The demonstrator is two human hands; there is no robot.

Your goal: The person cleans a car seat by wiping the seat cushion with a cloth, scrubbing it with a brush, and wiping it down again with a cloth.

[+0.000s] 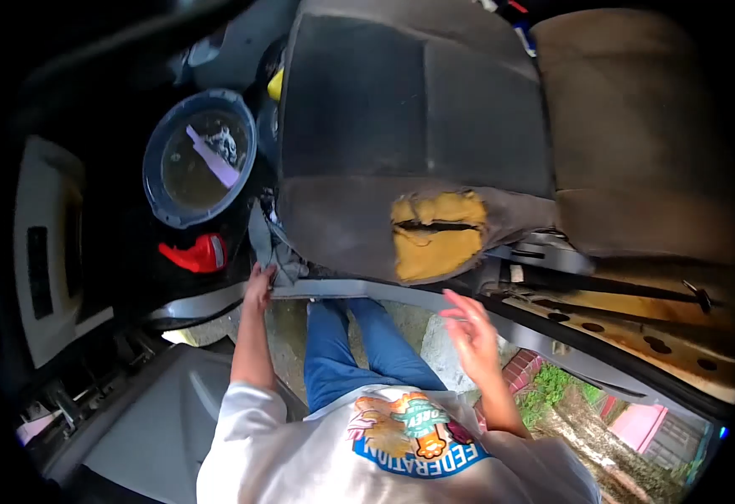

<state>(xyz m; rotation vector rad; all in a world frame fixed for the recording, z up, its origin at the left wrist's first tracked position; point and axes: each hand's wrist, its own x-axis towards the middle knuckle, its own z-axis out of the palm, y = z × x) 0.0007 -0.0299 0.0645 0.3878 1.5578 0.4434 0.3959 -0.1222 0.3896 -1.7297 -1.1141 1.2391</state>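
Observation:
My left hand [258,286] is at the door sill, its fingers closed on the lower end of a crumpled grey cloth [272,248]. The cloth lies beside the front corner of a dark car seat [359,109]. My right hand [471,329] is raised outside the sill with its fingers apart and nothing in them. Close above it, the seat's side has a torn patch with yellow foam [439,244] showing.
A blue-grey basin [151,172] of murky water with a lilac strip [212,157] stands on the footwell floor. Near it lies a red object [195,254], perhaps a bottle. The open door [166,412] is at lower left; a second brown seat [636,126] is at right.

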